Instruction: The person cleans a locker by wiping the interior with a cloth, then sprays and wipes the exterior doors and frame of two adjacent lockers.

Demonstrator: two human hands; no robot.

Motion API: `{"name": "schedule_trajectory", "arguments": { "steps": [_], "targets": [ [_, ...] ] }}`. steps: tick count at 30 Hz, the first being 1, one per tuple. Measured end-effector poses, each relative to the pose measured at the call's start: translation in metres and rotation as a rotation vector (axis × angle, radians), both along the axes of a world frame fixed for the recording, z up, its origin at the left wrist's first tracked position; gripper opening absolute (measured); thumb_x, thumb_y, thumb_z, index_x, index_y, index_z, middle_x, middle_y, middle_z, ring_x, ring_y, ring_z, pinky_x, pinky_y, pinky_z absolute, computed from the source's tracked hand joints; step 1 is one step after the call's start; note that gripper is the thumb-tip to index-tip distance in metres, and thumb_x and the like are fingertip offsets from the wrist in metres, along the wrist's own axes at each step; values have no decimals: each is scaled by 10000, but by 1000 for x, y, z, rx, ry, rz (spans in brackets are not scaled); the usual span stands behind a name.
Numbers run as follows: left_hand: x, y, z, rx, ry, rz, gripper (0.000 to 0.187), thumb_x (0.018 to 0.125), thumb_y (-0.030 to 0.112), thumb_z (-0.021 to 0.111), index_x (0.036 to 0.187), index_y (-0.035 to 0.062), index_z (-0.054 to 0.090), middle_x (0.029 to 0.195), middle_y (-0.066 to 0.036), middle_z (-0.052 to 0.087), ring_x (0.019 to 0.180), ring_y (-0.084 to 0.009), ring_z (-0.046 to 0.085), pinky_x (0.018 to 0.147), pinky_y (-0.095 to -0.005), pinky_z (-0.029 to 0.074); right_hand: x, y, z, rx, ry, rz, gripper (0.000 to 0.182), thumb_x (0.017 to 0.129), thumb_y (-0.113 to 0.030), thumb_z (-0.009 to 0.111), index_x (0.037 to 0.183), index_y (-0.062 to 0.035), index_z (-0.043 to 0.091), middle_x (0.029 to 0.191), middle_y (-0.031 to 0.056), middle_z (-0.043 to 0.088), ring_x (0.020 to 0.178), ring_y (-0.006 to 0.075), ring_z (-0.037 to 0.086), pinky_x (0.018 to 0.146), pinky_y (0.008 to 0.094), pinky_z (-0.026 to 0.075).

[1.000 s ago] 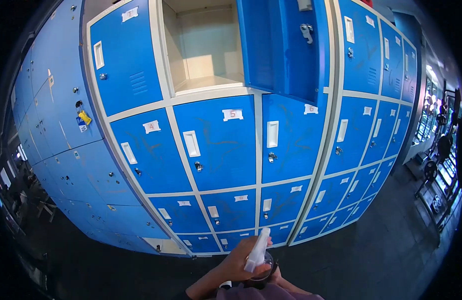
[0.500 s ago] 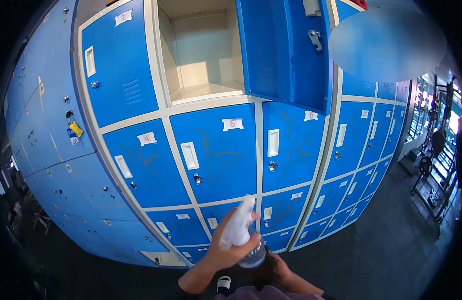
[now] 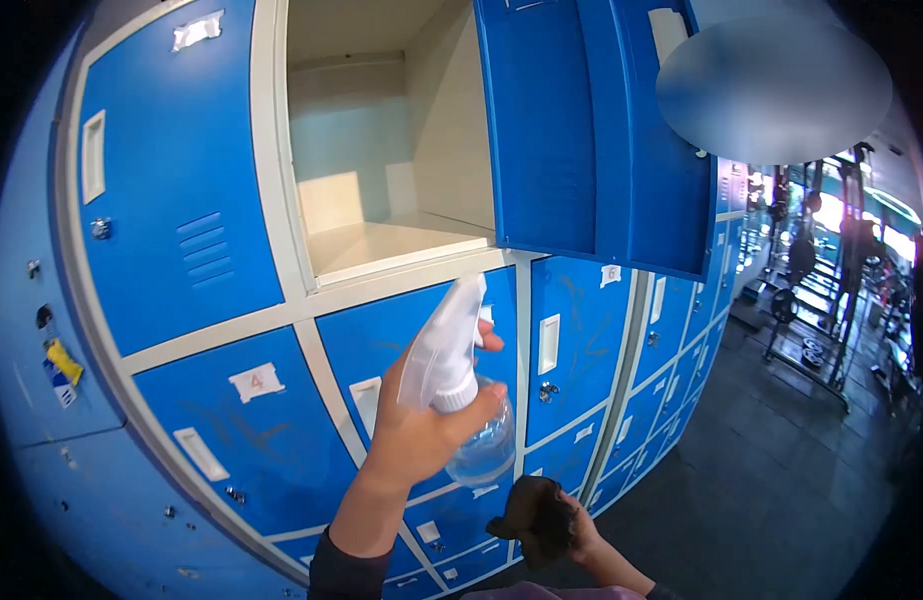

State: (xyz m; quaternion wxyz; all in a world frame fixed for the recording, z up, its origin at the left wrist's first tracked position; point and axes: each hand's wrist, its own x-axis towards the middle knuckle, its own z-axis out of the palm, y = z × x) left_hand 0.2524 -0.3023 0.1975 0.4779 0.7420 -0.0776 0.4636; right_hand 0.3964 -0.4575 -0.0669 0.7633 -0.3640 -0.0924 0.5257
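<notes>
My left hand [image 3: 421,435] is closed around the neck of a spray bottle [image 3: 443,350] with a white trigger head and a clear body holding liquid. Its nozzle points up and forward, just below the sill of an open locker [image 3: 353,130]. Lower down, my right hand [image 3: 583,535] grips a dark brown cloth [image 3: 537,520], crumpled and hanging loosely. The blue locker door [image 3: 596,130] is swung out to the right, its inner side facing me. Pale walls and a patch of light show inside the locker.
Blue lockers with numbered paper labels surround the opening, including one marked 4 [image 3: 256,382]. A yellow tag [image 3: 63,362] hangs on the left lockers. Gym racks [image 3: 811,270] stand on the dark floor [image 3: 741,470] at right. A blurred patch covers the upper right.
My left hand has raised the spray bottle toward the open locker. The view has moved closer to the lockers. The dark cloth in my right hand now shows plainly.
</notes>
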Motion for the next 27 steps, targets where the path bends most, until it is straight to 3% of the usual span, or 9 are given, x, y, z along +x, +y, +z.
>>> {"name": "schedule_trajectory", "arguments": {
  "steps": [6,10,12,14,18,21,22,24,27],
  "targets": [
    [29,56,-1,-113,-4,-321,481,740,-9,688,1196,59,551,1019,-70,620,1022,-196,623,851,-332,496,-30,40,-1,126,105,-60,435,935,-394,559,1244,-89,560,1187,129,622,1085,296,606,962,464,480],
    [42,70,0,-142,-17,-409,387,772,-32,666,1137,49,567,990,-61,618,965,-170,638,835,-320,515,-45,31,0,-35,118,-298,485,924,-409,564,1279,-80,530,1221,139,602,1131,307,576,1005,472,442],
    [47,73,1,-174,-15,-448,363,787,-26,668,1136,21,578,953,-51,621,919,-152,644,844,-313,517,-40,18,1,-166,14,-343,664,902,-522,540,1388,-82,433,1309,172,541,1168,329,553,1009,462,438],
    [55,81,-3,-192,-12,-501,331,799,-30,666,1113,29,581,937,-58,615,902,-166,661,821,-308,528,-28,2,1,-91,-117,-361,699,894,-551,537,1406,-92,414,1342,173,515,1206,343,524,1021,471,424],
    [64,96,-16,-236,-49,-557,385,793,-41,675,1150,34,553,988,-66,605,899,-168,668,800,-304,532,-14,-16,80,-33,-461,-625,747,901,-588,506,1448,-101,357,1388,185,469,1263,341,475,1052,498,391],
    [66,117,-36,-258,-19,-631,484,778,-52,687,1223,32,517,1030,-69,590,902,-171,670,784,-296,531,-10,-24,169,143,-959,-817,750,950,-625,357,1469,-85,302,1435,172,421,1252,317,499,1026,455,439],
    [66,124,-44,-258,2,-661,522,773,-56,690,1252,31,503,1044,-70,584,904,-172,671,779,-293,530,4,-29,190,244,-1106,-796,772,948,-648,310,1478,-86,290,1462,186,379,1321,318,421,1097,452,352],
    [63,136,-58,-217,51,-682,611,763,-65,692,1325,24,468,1050,-85,578,902,-182,670,775,-294,528,19,-5,243,268,-1574,-1054,785,950,-660,252,1488,-89,277,1501,202,308,1399,315,297,1145,491,228],
    [59,150,-72,-72,161,-750,601,767,-64,693,1321,6,471,1083,-104,563,896,-173,653,784,-303,530,42,38,321,-258,-2490,-1456,705,948,-612,321,1468,-138,357,1530,161,279,1430,327,224,1138,560,154]
  ]
}}
